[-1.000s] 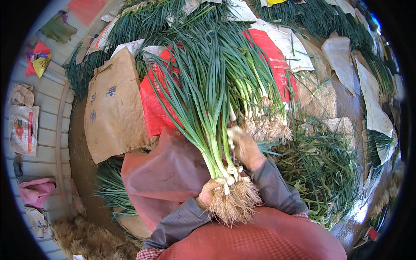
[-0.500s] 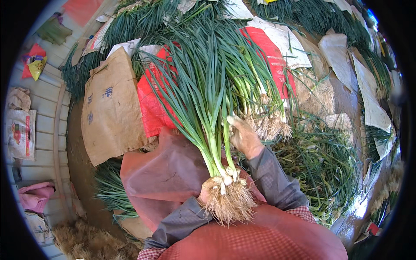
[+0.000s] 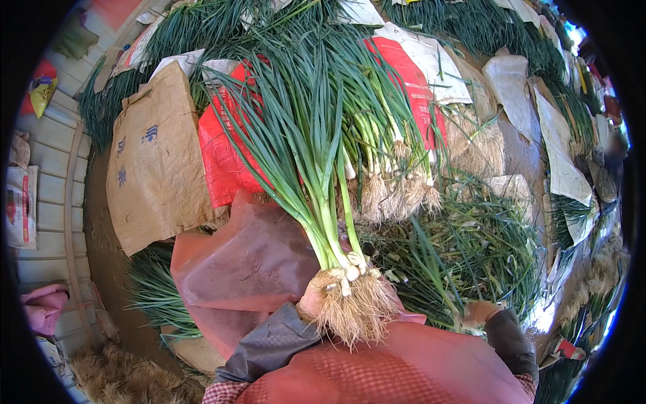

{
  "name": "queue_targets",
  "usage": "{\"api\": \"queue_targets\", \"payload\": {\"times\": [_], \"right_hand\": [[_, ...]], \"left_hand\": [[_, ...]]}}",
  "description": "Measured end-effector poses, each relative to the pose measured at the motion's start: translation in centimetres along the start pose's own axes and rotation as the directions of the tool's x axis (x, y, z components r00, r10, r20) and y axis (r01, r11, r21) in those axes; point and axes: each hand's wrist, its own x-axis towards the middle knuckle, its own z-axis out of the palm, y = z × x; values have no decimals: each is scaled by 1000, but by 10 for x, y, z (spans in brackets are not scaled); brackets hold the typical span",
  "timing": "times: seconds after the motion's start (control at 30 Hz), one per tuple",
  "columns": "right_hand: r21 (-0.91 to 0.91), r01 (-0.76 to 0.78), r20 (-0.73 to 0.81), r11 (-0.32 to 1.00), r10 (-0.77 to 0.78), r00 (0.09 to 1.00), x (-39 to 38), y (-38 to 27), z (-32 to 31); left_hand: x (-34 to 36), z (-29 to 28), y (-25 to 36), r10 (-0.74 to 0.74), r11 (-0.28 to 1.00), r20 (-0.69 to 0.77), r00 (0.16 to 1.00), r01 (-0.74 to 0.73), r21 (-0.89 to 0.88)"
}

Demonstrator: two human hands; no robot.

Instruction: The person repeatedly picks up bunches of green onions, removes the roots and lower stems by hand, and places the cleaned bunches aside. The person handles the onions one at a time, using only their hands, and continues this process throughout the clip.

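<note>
A bunch of green onions with long green leaves and white bulbs lies over my lap, its leaves pointing away from me. My left hand is closed around the bulb end, partly hidden behind the hanging tan roots. Low on the right, my right hand is apart from the bunch, beside a heap of loose leaves. A few long green onion leaves run up from its fingers, which are slightly smeared and partly hidden.
More green onions lie ahead on a red sack. A brown paper sack is at the left, near a white ridged wall. Further bunches and pale sacks stretch to the far right. A reddish plastic apron covers my lap.
My right hand has left the stems of the held bunch and swung down to the right, with green leaves trailing from it. The left hand keeps its hold, and the view has shifted slightly.
</note>
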Motion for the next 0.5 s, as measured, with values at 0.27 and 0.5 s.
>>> {"api": "queue_targets", "payload": {"times": [0.27, 0.5], "right_hand": [[409, 714, -766, 568, -212, 607, 17, -184, -185], [-269, 599, -962, 754, -183, -202, 50, -207, -147]], "left_hand": [[6, 26, -4, -212, 976, -352, 912, 218, -21], [-7, 20, -8, 13, 962, -399, 917, 97, 253]]}}
